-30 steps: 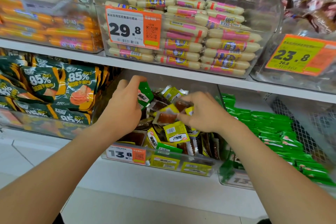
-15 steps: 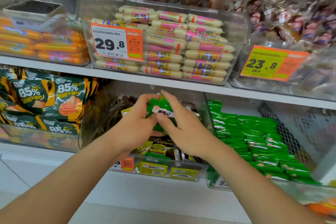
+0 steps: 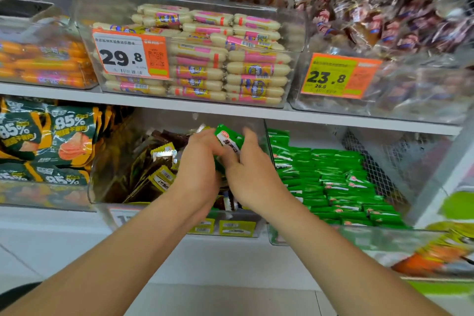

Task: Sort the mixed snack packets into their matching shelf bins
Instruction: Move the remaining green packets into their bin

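**Both hands on a green packet above the mixed bin**

A white shelf board (image 3: 230, 110) runs across the scene. It carries a clear plastic bin of cream and pink sausage sticks (image 3: 295, 41), which wears a white and orange price tag (image 3: 130, 58) reading 29.8.

Under the board, at the middle, stands a clear plastic bin of mixed yellow and brown snack packets (image 3: 107, 182). Just right of it, wall to wall, stands a clear plastic bin (image 3: 384, 238) filled with rows of bright green packets (image 3: 333, 177). To the left are dark green pouches marked 85% (image 3: 69, 136).

Two bare forearms reach in from the near edge to the mixed bin. The left hand (image 3: 197, 169) and the right hand (image 3: 251, 174) meet above its far right part, touching each other.

Between them they hold one small green snack packet with a white and red label (image 3: 229, 140), tilted, raised above the mixed pile. The left fingers curl round its left side; the right fingers and thumb pinch its right side, though blur softens the detail.
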Available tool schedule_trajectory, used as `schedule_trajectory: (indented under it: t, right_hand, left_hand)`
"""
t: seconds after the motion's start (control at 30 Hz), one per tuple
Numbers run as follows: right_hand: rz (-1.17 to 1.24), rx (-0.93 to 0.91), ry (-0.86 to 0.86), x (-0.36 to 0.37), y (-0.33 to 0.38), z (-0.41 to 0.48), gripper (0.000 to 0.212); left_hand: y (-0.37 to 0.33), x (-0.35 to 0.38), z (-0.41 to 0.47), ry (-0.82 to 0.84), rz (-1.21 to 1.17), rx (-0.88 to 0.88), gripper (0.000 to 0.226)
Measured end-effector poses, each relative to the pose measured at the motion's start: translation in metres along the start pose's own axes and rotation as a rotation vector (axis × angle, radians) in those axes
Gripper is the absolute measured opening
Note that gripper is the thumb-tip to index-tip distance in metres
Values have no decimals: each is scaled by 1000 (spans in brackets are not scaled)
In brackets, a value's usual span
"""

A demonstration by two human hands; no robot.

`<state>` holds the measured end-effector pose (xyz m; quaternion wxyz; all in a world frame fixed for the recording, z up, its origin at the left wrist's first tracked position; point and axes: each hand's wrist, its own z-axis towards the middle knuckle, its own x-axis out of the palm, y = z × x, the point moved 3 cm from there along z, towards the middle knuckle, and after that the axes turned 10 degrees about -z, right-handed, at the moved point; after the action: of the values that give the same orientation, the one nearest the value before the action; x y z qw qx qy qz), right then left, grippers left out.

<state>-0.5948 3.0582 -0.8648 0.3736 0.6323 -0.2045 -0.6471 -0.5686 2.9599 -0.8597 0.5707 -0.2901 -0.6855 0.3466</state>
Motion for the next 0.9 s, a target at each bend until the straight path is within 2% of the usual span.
schedule_trajectory:
  t: [0.07, 0.17, 0.23, 0.33, 0.4, 0.47, 0.5, 0.57, 0.6, 0.7, 0.73, 0.83, 0.9]
  right_hand:
    - [239, 89, -10, -2, -4, -5, 65]
    - [527, 225, -117, -6, -15, -10, 49]
    - [576, 267, -181, -7, -24, -11, 48]
    - [567, 250, -315, -16, -33, -8, 44]
    - [598, 261, -277, -19, -37, -6, 59]
    - [645, 308, -164, -18, -42, -5, 73]
    - [678, 333, -101, -18, -43, -6, 77]
    - [740, 362, 11, -18, -54, 0, 77]
    - [726, 353, 20, -22, -57, 3, 81]
    - [460, 252, -33, -66, -57, -9, 44]
    - [341, 189, -50, -81, -64, -9, 39]
    - [2, 135, -57, -126, -78, -19, 47]
    - [-244, 86, 23, -133, -95, -21, 43]
  left_hand:
    - [3, 9, -4, 52, -4, -20, 55]
    - [11, 18, -4, 96, -52, -49, 49]
    - [16, 26, -2, 105, -24, -53, 41]
    - [30, 34, -5, 121, 150, -40, 36]
    - [35, 40, -12, 153, 212, -94, 35]
    - [36, 49, -6, 171, 310, -135, 32]
    - [34, 51, -7, 202, 419, -110, 34]
    - [30, 44, -1, 181, 685, -3, 53]
    - [27, 42, -1, 173, 810, 16, 60]
    - [26, 52, -5, 254, 992, 15, 43]
    - [25, 46, -10, 304, 1022, 31, 39]
    - [30, 34, 4, 347, 1201, 280, 30]
    - [35, 33, 8, 351, 1336, 340, 32]
